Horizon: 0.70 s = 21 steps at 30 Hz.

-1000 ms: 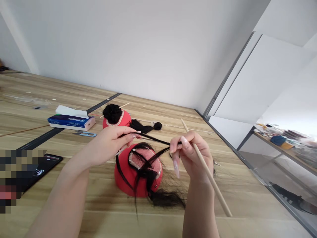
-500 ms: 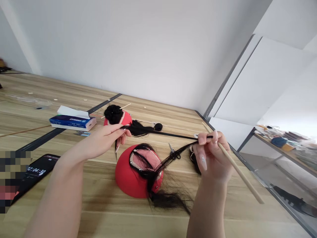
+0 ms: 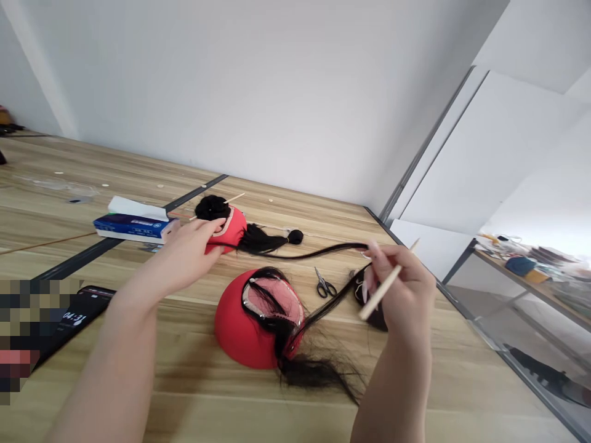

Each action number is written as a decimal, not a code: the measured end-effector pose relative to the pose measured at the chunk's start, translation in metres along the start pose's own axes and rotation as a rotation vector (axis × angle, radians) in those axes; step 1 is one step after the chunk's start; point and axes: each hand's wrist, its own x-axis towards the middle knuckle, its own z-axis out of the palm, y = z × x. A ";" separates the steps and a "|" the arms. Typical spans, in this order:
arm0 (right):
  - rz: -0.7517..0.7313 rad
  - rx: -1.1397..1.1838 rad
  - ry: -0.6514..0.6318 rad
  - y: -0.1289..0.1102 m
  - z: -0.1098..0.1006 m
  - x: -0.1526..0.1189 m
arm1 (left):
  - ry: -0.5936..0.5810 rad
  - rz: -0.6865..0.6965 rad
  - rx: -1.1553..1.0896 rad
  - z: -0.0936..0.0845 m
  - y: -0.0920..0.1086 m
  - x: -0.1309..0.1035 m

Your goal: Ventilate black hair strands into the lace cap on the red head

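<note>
My right hand point(image 3: 406, 277) is closed on a pale wooden stick point(image 3: 385, 292) and pinches a long strand of black hair point(image 3: 323, 249). From there the strand sags leftward to my left hand point(image 3: 194, 246), whose fingers close on its far end, partly hidden. More hair runs from my right hand down to a red dome-shaped form point(image 3: 235, 320) with a netted pink opening and loose black hair around it. Beyond my left hand stands a second red form point(image 3: 237, 224), bearing a black hair bun point(image 3: 212, 207) with a thin stick through it.
Scissors point(image 3: 324, 284) lie between the red dome and my right hand. A dark bundle point(image 3: 372, 307) rests behind that hand. A tied black hair hank point(image 3: 263, 240) lies behind the strand. At left are a blue tissue box point(image 3: 132, 227) and a phone point(image 3: 69, 320). A cluttered shelf point(image 3: 530, 271) stands at right.
My left hand has moved left along the strand, which has gone from taut to slack. My right hand has turned, swinging the stick's thick end toward me and left.
</note>
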 end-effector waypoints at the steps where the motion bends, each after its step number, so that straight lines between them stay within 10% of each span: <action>1: -0.001 -0.104 -0.051 -0.002 0.003 -0.001 | -0.037 0.015 0.054 -0.002 0.006 -0.005; 10: -0.136 -0.322 -0.468 -0.013 0.040 -0.013 | -0.295 0.277 -0.185 0.013 0.096 -0.038; 21: -0.071 -0.215 -0.545 -0.018 0.034 -0.014 | -0.372 0.098 -0.425 0.028 0.102 -0.027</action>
